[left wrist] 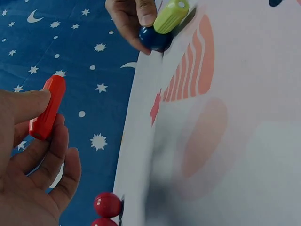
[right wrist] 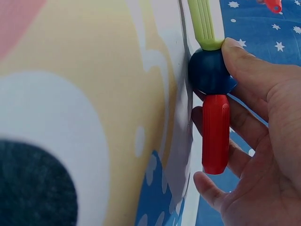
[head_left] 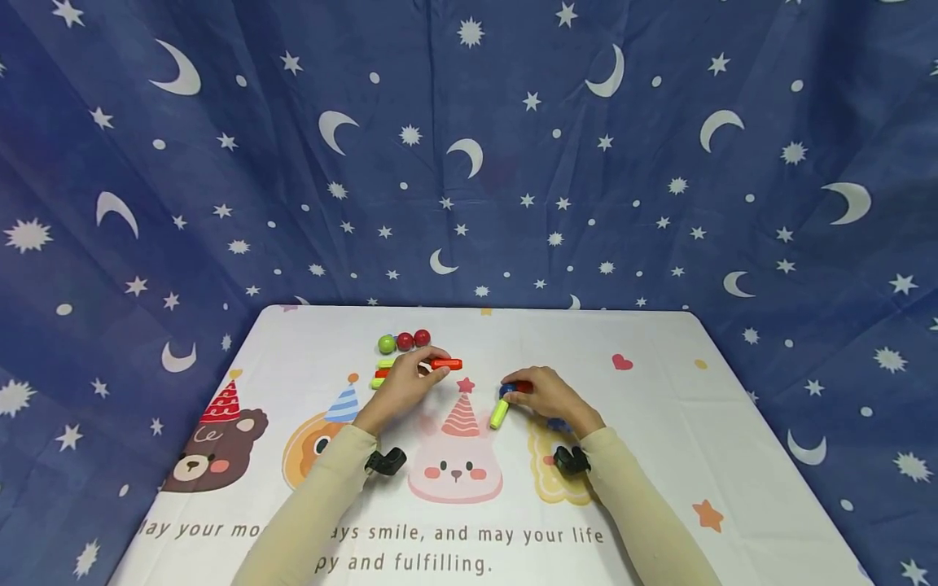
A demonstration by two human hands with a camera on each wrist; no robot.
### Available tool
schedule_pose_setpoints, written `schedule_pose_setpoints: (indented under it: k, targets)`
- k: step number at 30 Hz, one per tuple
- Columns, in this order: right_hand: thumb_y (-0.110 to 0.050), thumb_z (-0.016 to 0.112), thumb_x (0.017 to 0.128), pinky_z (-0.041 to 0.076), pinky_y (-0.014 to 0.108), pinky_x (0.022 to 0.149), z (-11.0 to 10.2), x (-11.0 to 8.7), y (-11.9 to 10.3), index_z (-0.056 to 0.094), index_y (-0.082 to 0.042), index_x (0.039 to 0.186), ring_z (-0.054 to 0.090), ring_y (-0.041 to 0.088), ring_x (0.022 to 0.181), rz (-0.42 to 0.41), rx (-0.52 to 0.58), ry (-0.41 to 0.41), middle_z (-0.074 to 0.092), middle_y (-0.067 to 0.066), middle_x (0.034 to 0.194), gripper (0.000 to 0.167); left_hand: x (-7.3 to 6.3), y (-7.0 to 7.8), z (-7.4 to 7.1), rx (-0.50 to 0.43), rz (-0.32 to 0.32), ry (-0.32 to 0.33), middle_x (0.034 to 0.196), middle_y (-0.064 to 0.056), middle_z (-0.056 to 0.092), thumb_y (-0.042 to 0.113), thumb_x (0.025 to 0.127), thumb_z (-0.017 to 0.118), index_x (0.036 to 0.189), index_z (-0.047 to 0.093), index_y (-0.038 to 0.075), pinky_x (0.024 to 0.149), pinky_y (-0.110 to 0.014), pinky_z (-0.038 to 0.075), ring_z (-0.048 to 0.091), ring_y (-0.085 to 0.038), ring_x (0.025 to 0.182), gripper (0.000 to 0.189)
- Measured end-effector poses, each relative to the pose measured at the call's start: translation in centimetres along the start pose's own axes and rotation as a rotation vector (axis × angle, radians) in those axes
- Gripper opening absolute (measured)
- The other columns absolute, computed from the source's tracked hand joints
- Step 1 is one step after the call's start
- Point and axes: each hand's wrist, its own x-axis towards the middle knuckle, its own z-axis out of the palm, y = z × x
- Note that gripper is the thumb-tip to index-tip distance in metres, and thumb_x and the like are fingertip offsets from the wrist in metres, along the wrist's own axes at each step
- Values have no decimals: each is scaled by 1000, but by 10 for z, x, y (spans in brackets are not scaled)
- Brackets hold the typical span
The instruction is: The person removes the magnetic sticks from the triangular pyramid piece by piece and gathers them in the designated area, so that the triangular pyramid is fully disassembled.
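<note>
Red rod point(head_left: 449, 365) in left hand point(head_left: 405, 381)

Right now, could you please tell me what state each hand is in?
Left hand: pinching a red rod.
Right hand: gripping a blue ball, with a yellow-green rod and a second red rod touching it.

Smooth plastic, creased cloth
The blue ball point(right wrist: 205, 71) looks glossy; the grooved yellow-green stick point(right wrist: 205, 23) and red stick point(right wrist: 215, 136) show plastic's duller sheen; the worktop point(head_left: 645, 415) looks matt, the backdrop point(head_left: 513, 65) folded fabric.
</note>
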Motion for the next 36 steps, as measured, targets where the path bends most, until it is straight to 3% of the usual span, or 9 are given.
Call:
schedule_pose_setpoints:
  k: [9,16,27,36]
  targets:
    - [-34,70,91,48,45,100,1,0,2,70,-17,121,62,25,114,4,10,3,69,6,122,35,-5,-6,-19,10,-14,33,107,-5,68,21,92,70,117,67,18,79,-33,52,62,-21,86,25]
    - [-35,70,90,48,45,101,2,1,1,70,-18,121,62,24,114,11,19,3,69,5,122,35,-13,-16,-34,54,-46,69,107,-8,69,27,92,70,118,67,20,69,-29,48,56,-21,78,27]
    - [-35,70,90,48,45,100,0,0,-1,70,-17,121,62,25,114,7,20,0,69,6,122,36,-26,-31,-51,46,-27,105,107,-11,71,18,90,72,116,68,13,72,-21,53,67,-22,84,27]
    - [-36,70,90,49,44,99,1,1,2,71,-18,121,63,25,113,-2,16,8,70,5,121,36,-36,-39,-56,66,-71,93,115,-11,69,20,91,71,119,67,14,82,-34,52,65,-26,95,29]
